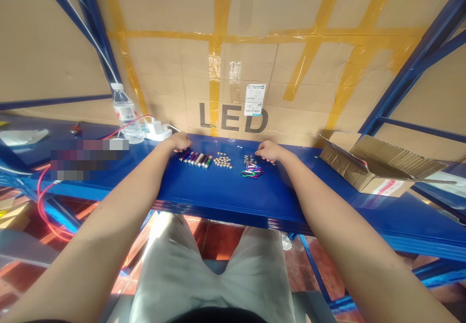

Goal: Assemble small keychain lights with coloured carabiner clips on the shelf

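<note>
My left hand [179, 142] is at the left end of a row of small coloured metal tubes [196, 160], its fingers curled together; whatever they may hold is too small to make out. To the right of the tubes lies a cluster of small shiny metal caps [222, 161]. My right hand [270, 151] rests with bent, pinched fingers beside a little pile of small metal parts [249, 160], and its fingertips hide what may be between them. Just in front of that pile lie several coloured carabiner clips [252, 170] in a heap.
An open cardboard box [380, 185] stands on the blue shelf [225, 192] at the right. A water bottle [125, 114], a white power strip [156, 129] and a red cable [40, 201] are at the left. A large cardboard sheet [174, 70] backs the shelf.
</note>
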`<state>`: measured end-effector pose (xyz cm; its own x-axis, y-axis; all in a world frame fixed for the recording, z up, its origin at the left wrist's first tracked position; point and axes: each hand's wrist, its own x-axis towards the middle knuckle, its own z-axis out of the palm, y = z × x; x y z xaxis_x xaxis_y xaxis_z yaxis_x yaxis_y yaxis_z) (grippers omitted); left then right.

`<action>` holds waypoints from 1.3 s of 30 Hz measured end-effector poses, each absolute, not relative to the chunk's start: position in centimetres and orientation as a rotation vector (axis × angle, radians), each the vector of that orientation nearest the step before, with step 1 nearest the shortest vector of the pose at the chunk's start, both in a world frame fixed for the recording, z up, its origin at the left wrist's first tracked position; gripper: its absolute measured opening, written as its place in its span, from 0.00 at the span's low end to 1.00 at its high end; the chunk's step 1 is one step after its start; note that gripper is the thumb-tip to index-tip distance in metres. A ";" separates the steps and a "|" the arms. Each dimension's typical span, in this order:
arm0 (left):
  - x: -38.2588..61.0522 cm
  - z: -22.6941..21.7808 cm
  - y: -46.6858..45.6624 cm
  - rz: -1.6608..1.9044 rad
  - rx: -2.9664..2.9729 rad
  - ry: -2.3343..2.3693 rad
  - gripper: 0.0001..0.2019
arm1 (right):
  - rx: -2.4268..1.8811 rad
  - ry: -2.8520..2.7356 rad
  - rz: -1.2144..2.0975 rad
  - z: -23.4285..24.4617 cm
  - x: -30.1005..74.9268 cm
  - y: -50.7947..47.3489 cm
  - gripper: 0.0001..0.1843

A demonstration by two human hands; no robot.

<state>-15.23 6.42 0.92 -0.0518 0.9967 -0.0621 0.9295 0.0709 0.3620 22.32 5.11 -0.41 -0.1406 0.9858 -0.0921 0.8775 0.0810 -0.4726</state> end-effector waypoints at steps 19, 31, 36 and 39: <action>-12.8 1.8 5.8 0.338 2.253 1.729 0.16 | -1.918 -2.154 0.559 0.0 21.6 4.3 0.09; -10.0 3.9 1.9 -0.041 2.280 1.229 0.35 | -2.026 -2.107 0.544 1.2 19.6 2.3 0.07; -10.1 4.5 0.9 -0.118 2.290 1.213 0.46 | -2.029 -2.086 0.551 1.2 19.6 2.4 0.06; -9.9 4.3 1.0 -0.064 2.301 1.218 0.41 | -2.026 -2.078 0.567 1.1 19.7 2.5 0.06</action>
<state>-9.92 1.03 4.27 0.5922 0.7556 -0.2799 0.7809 -0.4526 0.4305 19.65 2.46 1.15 -0.0521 0.9899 -0.1316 0.9194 -0.0038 -0.3934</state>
